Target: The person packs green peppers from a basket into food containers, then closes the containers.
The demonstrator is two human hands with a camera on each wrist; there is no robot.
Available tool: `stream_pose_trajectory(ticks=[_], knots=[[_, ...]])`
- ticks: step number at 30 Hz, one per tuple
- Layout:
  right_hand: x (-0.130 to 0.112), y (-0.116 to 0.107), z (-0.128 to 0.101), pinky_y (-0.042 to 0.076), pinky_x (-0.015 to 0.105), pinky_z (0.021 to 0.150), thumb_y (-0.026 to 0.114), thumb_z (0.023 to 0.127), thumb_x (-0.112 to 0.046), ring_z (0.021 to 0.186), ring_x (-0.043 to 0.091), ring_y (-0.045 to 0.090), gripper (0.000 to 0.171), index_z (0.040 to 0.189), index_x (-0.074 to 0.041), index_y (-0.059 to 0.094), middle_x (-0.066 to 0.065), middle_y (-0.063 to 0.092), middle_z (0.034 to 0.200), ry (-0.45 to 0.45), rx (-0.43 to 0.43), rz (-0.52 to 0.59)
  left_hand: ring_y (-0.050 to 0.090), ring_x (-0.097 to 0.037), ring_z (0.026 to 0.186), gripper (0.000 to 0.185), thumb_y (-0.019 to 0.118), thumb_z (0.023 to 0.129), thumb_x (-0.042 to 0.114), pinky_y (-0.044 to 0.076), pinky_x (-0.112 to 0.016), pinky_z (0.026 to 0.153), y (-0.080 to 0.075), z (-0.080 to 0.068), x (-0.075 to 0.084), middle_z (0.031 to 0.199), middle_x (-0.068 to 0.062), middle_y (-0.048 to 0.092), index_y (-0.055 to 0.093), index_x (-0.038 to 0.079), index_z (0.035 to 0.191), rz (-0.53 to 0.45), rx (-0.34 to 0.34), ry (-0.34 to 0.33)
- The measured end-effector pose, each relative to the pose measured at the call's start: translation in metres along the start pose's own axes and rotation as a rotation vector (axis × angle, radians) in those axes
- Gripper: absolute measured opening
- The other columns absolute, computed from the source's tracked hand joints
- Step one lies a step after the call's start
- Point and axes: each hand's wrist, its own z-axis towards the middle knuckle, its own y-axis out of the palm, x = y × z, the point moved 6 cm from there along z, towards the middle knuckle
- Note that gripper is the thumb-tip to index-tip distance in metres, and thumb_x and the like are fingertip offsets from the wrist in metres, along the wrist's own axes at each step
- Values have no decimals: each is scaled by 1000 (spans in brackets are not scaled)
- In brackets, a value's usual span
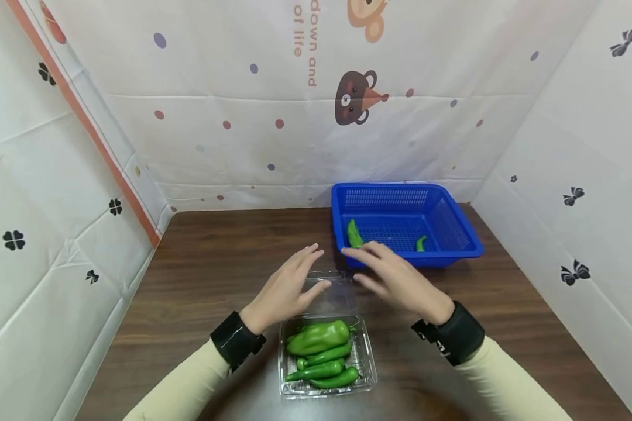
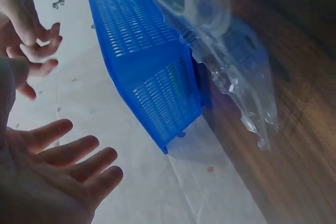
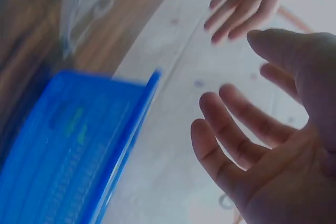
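A clear plastic clamshell box (image 1: 366, 365) sits near the table's front edge with several green peppers (image 1: 321, 354) in it. Its lid (image 1: 333, 295) lies open toward the back, and shows as crinkled clear plastic (image 2: 247, 98) in the left wrist view. My left hand (image 1: 289, 286) hovers over the lid's left side with fingers straight and spread, holding nothing. My right hand (image 1: 392, 275) hovers over the lid's right side, also spread and empty. Each wrist view shows an open palm (image 2: 58, 177) (image 3: 262, 145).
A blue plastic basket (image 1: 455, 219) stands behind the hands at the back right with two green peppers (image 1: 355, 234) inside; the basket (image 2: 152, 61) (image 3: 73, 150) shows in both wrist views. Patterned white sheets wall the brown wooden table (image 1: 210, 257) on three sides.
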Motion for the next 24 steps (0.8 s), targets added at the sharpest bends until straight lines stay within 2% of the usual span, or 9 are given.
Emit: stream_pose_trajectory(ticks=[2, 6, 10, 17, 22, 24], knots=[[16, -6, 2, 55, 36, 77, 75, 96, -16, 102, 19, 59, 69, 157, -16, 44, 10, 57, 125, 65, 9, -1, 45, -33, 143, 62, 68, 101, 34, 49, -49, 108, 0, 5, -1, 154, -22, 47, 49, 0, 149, 4, 27, -11], [47, -14, 5, 52, 32, 62, 74, 97, -15, 95, 22, 62, 79, 163, -17, 31, 18, 51, 131, 192, 22, -20, 49, -31, 140, 57, 68, 101, 32, 53, -48, 103, 0, 13, -3, 151, -20, 50, 52, 2, 147, 8, 45, -54], [76, -21, 4, 48, 32, 56, 73, 97, -12, 89, 27, 65, 79, 163, -15, 30, 26, 48, 135, 290, 13, -44, 49, -31, 140, 56, 66, 102, 34, 52, -48, 105, 1, 21, -4, 151, -20, 51, 52, 3, 147, 9, 34, -80], [120, -28, -2, 54, 42, 63, 70, 99, -15, 94, 36, 66, 68, 159, -10, 38, 30, 51, 135, 409, -110, -84, 51, -30, 139, 56, 65, 103, 36, 52, -47, 105, 0, 35, -5, 150, -20, 52, 53, 4, 147, 31, 18, -99], [139, -31, -6, 59, 50, 74, 69, 101, -17, 108, 41, 64, 51, 149, -8, 53, 27, 52, 137, 468, -210, -115, 53, -32, 137, 56, 65, 102, 35, 55, -47, 101, 0, 39, -3, 150, -21, 52, 53, 2, 146, 31, 18, -88], [144, -31, -7, 60, 51, 75, 69, 100, -16, 111, 43, 64, 47, 145, -7, 57, 27, 53, 137, 483, -250, -128, 54, -33, 136, 56, 66, 102, 35, 57, -47, 98, 1, 40, -2, 150, -22, 52, 54, 2, 145, 42, 18, -82]])
